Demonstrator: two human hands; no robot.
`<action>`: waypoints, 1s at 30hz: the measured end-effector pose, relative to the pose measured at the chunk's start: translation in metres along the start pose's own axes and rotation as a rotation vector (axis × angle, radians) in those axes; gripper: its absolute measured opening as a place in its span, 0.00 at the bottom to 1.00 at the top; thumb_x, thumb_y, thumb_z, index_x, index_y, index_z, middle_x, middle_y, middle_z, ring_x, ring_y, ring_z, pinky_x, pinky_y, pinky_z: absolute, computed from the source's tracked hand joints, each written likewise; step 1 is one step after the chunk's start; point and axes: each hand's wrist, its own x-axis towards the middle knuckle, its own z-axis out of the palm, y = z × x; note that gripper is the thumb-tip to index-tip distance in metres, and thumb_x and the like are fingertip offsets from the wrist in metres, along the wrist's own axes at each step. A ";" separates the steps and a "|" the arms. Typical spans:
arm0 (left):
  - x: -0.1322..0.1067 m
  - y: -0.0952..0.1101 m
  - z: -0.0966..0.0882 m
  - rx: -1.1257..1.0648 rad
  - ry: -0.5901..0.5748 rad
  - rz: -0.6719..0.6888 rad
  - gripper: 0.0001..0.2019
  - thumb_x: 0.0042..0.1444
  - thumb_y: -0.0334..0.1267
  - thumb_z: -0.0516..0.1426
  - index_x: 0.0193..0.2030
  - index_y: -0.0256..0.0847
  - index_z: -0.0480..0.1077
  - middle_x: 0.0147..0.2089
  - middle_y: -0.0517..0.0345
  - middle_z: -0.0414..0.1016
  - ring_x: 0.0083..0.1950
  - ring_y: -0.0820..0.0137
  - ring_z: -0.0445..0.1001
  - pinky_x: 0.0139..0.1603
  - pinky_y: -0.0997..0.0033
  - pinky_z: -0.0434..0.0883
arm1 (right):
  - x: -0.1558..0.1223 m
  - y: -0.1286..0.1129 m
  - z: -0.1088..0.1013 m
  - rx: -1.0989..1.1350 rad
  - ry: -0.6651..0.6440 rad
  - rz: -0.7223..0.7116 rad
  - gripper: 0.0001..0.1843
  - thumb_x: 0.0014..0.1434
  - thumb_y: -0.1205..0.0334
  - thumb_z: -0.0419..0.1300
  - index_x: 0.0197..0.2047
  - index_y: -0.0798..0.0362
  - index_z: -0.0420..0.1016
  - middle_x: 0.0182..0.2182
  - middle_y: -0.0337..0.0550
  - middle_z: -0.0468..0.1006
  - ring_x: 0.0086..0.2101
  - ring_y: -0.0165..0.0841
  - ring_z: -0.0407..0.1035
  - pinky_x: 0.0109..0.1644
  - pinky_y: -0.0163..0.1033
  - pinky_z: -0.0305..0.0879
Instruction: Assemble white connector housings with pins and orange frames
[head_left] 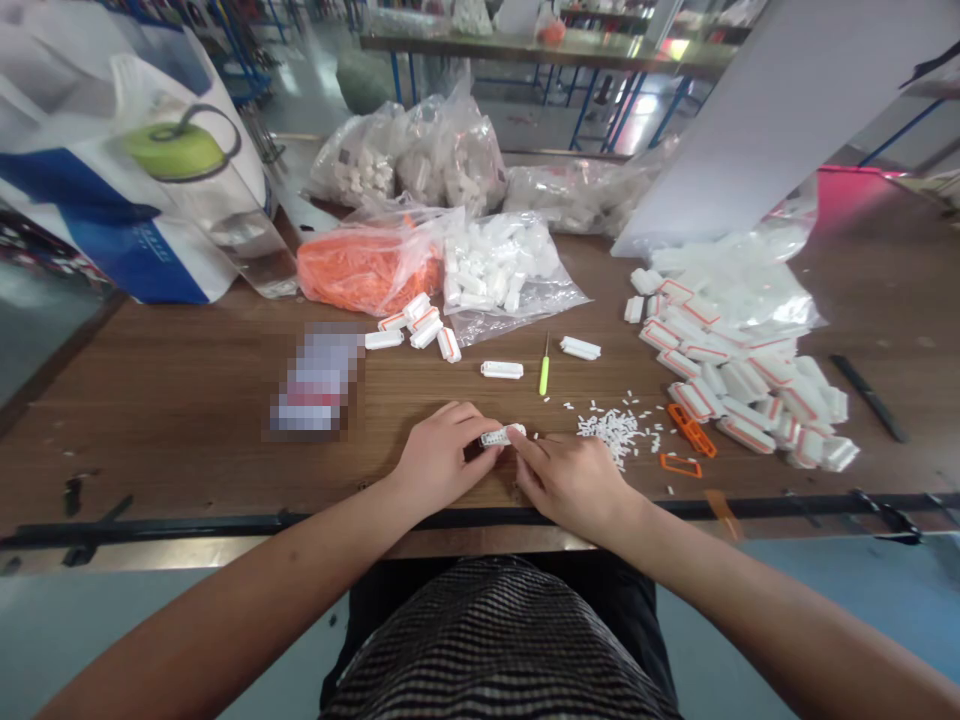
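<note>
Left hand (442, 455) pinches 1 white block (494, 438); right hand (576, 482) touches it, index extended, pinch unclear. Uneven pressure could tip it.

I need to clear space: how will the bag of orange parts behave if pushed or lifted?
The bag of orange parts will probably sag, since its plastic looks thin and wrinkled. Its weight may shift, as pieces seem heaped inside. Rolling seems unlikely: it lies slumped on the table.

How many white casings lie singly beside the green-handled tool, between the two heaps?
2: one white casing left of the green-handled tool, another casing right of it. Both show whole. The white piece in the left hand isn't counted.
</note>
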 end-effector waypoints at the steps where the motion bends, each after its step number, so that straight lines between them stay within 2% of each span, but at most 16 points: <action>1: 0.000 0.000 0.000 0.005 0.001 -0.001 0.06 0.61 0.36 0.57 0.43 0.42 0.75 0.36 0.58 0.76 0.40 0.68 0.73 0.43 0.65 0.72 | 0.003 0.005 -0.003 0.042 -0.020 0.015 0.18 0.62 0.63 0.51 0.48 0.53 0.80 0.23 0.43 0.82 0.22 0.30 0.71 0.25 0.36 0.56; 4: -0.001 -0.001 0.001 0.021 0.004 -0.007 0.07 0.60 0.37 0.58 0.43 0.43 0.75 0.37 0.59 0.76 0.41 0.67 0.74 0.43 0.66 0.73 | 0.019 0.037 -0.012 0.096 -0.017 0.099 0.17 0.63 0.63 0.51 0.45 0.47 0.81 0.32 0.40 0.84 0.28 0.31 0.74 0.28 0.36 0.60; 6: -0.001 -0.001 0.001 0.027 0.003 -0.009 0.07 0.60 0.37 0.58 0.43 0.43 0.76 0.36 0.59 0.76 0.40 0.68 0.74 0.43 0.66 0.73 | 0.033 0.064 -0.015 -0.052 -0.034 0.177 0.19 0.63 0.65 0.51 0.50 0.48 0.79 0.36 0.44 0.84 0.31 0.34 0.75 0.27 0.37 0.57; 9: -0.002 -0.001 0.002 0.044 -0.011 -0.022 0.07 0.59 0.37 0.58 0.43 0.44 0.76 0.37 0.59 0.76 0.41 0.67 0.74 0.44 0.65 0.73 | 0.053 0.093 -0.013 -0.240 -0.173 0.055 0.20 0.62 0.69 0.53 0.53 0.49 0.77 0.37 0.47 0.82 0.30 0.35 0.73 0.25 0.37 0.51; 12: -0.002 -0.001 0.003 0.056 -0.007 -0.035 0.08 0.59 0.38 0.58 0.44 0.44 0.75 0.39 0.59 0.76 0.42 0.67 0.74 0.45 0.64 0.73 | 0.065 0.099 -0.008 -0.280 -0.259 -0.094 0.16 0.58 0.73 0.56 0.45 0.50 0.79 0.36 0.46 0.81 0.30 0.33 0.72 0.25 0.38 0.48; 16: -0.002 -0.001 0.003 0.055 -0.002 -0.044 0.07 0.59 0.37 0.58 0.43 0.44 0.75 0.38 0.60 0.76 0.42 0.67 0.74 0.44 0.65 0.73 | 0.072 0.097 -0.009 -0.253 -0.293 -0.166 0.11 0.52 0.77 0.60 0.33 0.53 0.78 0.32 0.44 0.80 0.28 0.31 0.70 0.26 0.38 0.48; 19: -0.003 0.000 0.000 0.041 -0.024 -0.064 0.09 0.57 0.39 0.61 0.44 0.44 0.74 0.39 0.59 0.76 0.43 0.66 0.74 0.47 0.63 0.73 | 0.071 0.097 -0.017 -0.247 -0.265 -0.156 0.07 0.55 0.74 0.58 0.31 0.54 0.76 0.31 0.46 0.80 0.27 0.32 0.70 0.27 0.38 0.50; 21: -0.004 0.002 -0.002 0.012 -0.033 -0.081 0.13 0.54 0.40 0.63 0.46 0.44 0.73 0.40 0.59 0.76 0.44 0.65 0.74 0.49 0.60 0.73 | 0.063 0.093 -0.024 -0.226 -0.172 -0.080 0.07 0.57 0.70 0.56 0.33 0.55 0.76 0.31 0.48 0.80 0.28 0.35 0.71 0.27 0.38 0.53; 23: -0.006 0.003 -0.004 -0.017 -0.057 -0.097 0.11 0.54 0.40 0.63 0.45 0.43 0.73 0.40 0.59 0.77 0.43 0.66 0.74 0.48 0.61 0.72 | 0.050 0.081 -0.031 -0.077 0.019 0.082 0.06 0.56 0.67 0.56 0.34 0.55 0.75 0.29 0.48 0.80 0.27 0.36 0.72 0.28 0.39 0.57; 25: -0.007 0.005 -0.004 -0.032 -0.078 -0.094 0.07 0.57 0.37 0.61 0.43 0.44 0.73 0.38 0.60 0.78 0.41 0.67 0.73 0.46 0.62 0.72 | 0.034 0.062 -0.036 0.272 0.219 0.289 0.05 0.56 0.63 0.58 0.33 0.53 0.75 0.24 0.43 0.78 0.24 0.34 0.72 0.28 0.39 0.62; 27: -0.008 0.006 -0.003 -0.044 -0.073 -0.071 0.05 0.58 0.35 0.60 0.41 0.43 0.73 0.38 0.60 0.77 0.39 0.67 0.72 0.45 0.63 0.71 | 0.020 0.041 -0.036 0.696 0.276 0.460 0.09 0.60 0.59 0.56 0.33 0.52 0.75 0.23 0.41 0.80 0.20 0.31 0.72 0.24 0.37 0.64; 28: -0.008 0.006 -0.002 -0.051 -0.062 -0.057 0.05 0.58 0.35 0.60 0.41 0.43 0.73 0.37 0.60 0.77 0.39 0.67 0.72 0.45 0.63 0.71 | 0.015 0.031 -0.034 0.873 0.252 0.510 0.11 0.60 0.56 0.56 0.34 0.53 0.76 0.24 0.42 0.81 0.19 0.30 0.72 0.22 0.36 0.65; 30: -0.009 0.006 -0.001 -0.068 -0.049 -0.038 0.06 0.57 0.34 0.60 0.41 0.42 0.73 0.37 0.60 0.77 0.38 0.67 0.72 0.45 0.63 0.70 | 0.010 0.015 -0.027 1.099 0.215 0.583 0.13 0.59 0.53 0.58 0.35 0.53 0.78 0.26 0.44 0.82 0.17 0.30 0.71 0.17 0.34 0.63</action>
